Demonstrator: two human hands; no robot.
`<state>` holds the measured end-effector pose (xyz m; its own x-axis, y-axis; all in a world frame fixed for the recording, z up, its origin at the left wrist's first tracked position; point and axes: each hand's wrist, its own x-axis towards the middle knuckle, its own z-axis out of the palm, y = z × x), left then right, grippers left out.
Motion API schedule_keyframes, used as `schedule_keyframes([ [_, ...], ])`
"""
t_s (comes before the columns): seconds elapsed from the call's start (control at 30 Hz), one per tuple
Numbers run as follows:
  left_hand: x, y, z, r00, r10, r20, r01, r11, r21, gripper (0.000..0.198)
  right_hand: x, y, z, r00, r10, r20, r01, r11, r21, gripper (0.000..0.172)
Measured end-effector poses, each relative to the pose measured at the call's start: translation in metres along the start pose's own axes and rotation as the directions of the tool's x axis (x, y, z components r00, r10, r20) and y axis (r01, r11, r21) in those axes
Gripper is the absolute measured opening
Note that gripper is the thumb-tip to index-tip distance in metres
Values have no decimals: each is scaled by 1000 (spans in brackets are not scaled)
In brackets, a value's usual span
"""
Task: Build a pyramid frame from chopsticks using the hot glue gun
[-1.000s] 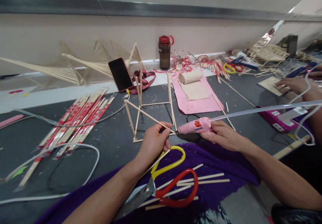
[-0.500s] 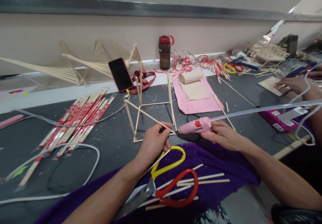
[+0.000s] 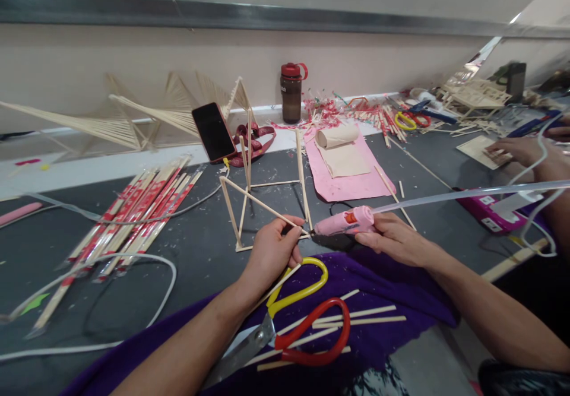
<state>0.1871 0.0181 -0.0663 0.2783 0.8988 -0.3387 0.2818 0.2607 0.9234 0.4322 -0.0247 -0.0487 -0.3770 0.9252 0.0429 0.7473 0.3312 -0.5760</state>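
My left hand (image 3: 274, 247) pinches the lower end of a slanting wooden stick (image 3: 262, 200), which runs down from an upright of a small stick frame (image 3: 238, 247) standing on the table. My right hand (image 3: 396, 238) grips a pink glue gun (image 3: 345, 222), a clear glue stick (image 3: 445, 199) trailing from its rear. The gun's dark nozzle meets the stick's end at the frame's near right corner, just beside my left fingertips. Below my hands, large scissors with yellow and red handles (image 3: 318, 339) lie with loose cut sticks (image 3: 369, 313) on purple cloth (image 3: 409, 289).
Wrapped chopsticks (image 3: 133, 218) and a white cable (image 3: 173, 265) lie to the left. Behind the frame are a phone (image 3: 214, 133), a lanyard (image 3: 262, 143) and a bottle (image 3: 291, 96). A pink sheet (image 3: 347, 189) lies beyond the glue gun. Another person's hand (image 3: 516, 149) is at far right.
Hardly anything differs. Both hands, the glue gun and the stick frame hold the same positions.
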Motion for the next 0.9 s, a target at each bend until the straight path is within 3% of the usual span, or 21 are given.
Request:
schedule_keyframes([
  [0.23, 0, -1, 0, 1000, 0, -1, 0, 1000, -12, 20, -3, 5, 1, 998, 36, -51, -30, 993, 116, 52],
  [0.9, 2, -2, 0, 1000, 13, -7, -13, 1000, 15, 21, -1, 2, -1, 999, -40, 15, 39, 998, 41, 48],
])
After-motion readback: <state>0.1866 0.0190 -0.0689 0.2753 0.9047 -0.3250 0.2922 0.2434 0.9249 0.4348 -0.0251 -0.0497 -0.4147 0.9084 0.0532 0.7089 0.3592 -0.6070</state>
